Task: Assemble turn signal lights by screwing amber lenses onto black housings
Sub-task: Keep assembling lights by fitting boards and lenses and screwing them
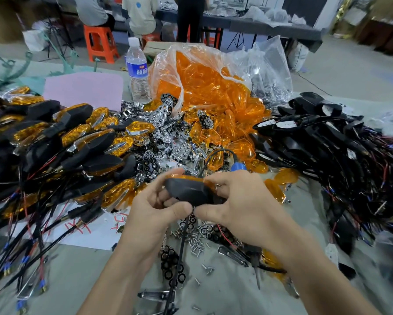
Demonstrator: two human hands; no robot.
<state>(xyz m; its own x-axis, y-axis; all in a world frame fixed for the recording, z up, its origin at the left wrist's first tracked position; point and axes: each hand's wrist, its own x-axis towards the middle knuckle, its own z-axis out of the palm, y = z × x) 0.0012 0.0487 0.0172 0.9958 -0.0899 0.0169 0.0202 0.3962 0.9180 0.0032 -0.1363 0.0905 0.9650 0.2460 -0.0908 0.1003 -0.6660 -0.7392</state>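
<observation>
**newbie_wrench:** ok so where's the actual part in all this clutter?

**lampguy:** Dead centre, lifted off the tabletop [225,292]. It's a black housing [188,192] held between both hands, dark back toward the camera. There's a strip of amber lens [186,178] peeking along its top edge. The left hand [154,208] has its fingers curled round the left end with the thumb tucked under. The right hand [238,205] grips the right end the same way, and the two thumb tips almost meet beneath the housing. A black cable [181,244] hangs straight down from it.

**newbie_wrench:** and the heaps around it?

**lampguy:** Finished lights [81,137] are stacked on the left, amber faces and red/black leads going everywhere. Bare black housings [304,137] with their wiring are on the right. At the back, a clear bag [268,71] spills loose amber lenses [204,87] toward the middle. They land right against a heap of chrome reflectors [166,119]. Screws [194,243] are scattered on the tabletop just below the hands. A water bottle [138,71] stands upright beside the bag, with a pink sheet [84,87] to its left.

**newbie_wrench:** is the lens fully seated?

**lampguy:** can't tell, the housing and fingers hide the joint.
</observation>
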